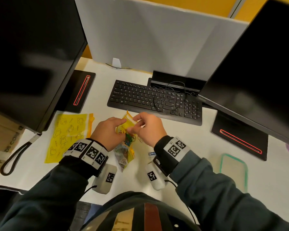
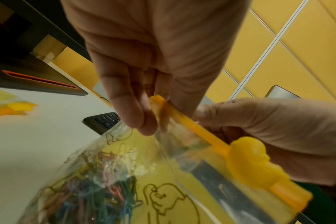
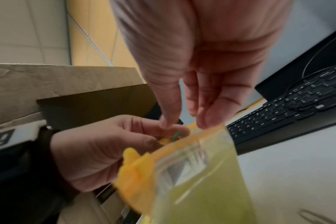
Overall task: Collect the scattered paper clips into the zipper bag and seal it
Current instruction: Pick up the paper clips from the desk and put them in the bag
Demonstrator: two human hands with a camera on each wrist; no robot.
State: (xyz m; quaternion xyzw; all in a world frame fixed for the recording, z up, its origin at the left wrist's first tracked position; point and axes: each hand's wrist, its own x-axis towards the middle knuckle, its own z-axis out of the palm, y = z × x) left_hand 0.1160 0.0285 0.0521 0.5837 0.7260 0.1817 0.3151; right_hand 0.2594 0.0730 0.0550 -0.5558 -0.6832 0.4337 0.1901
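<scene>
My left hand (image 1: 112,129) lifts a clear yellow zipper bag (image 1: 126,125) off the desk by pinching the end of its orange zipper strip (image 2: 175,115). A duck-shaped slider (image 2: 247,160) sits further along the strip. Several coloured paper clips (image 2: 90,189) lie bunched in the bag's bottom. My right hand (image 1: 145,125) is at the bag's mouth, its fingertips by the orange edge. Its thumb tip holds a green paper clip (image 3: 175,135) against the opening. Loose clips (image 1: 152,153) lie on the desk under my right wrist, one of them (image 3: 313,216) near the bag.
A second yellow bag (image 1: 68,135) lies flat at the left. Beyond the hands sits a black keyboard (image 1: 153,100) with a cable across it. Monitor stands (image 1: 240,140) flank the desk. A green-rimmed clear case (image 1: 233,170) lies at the right.
</scene>
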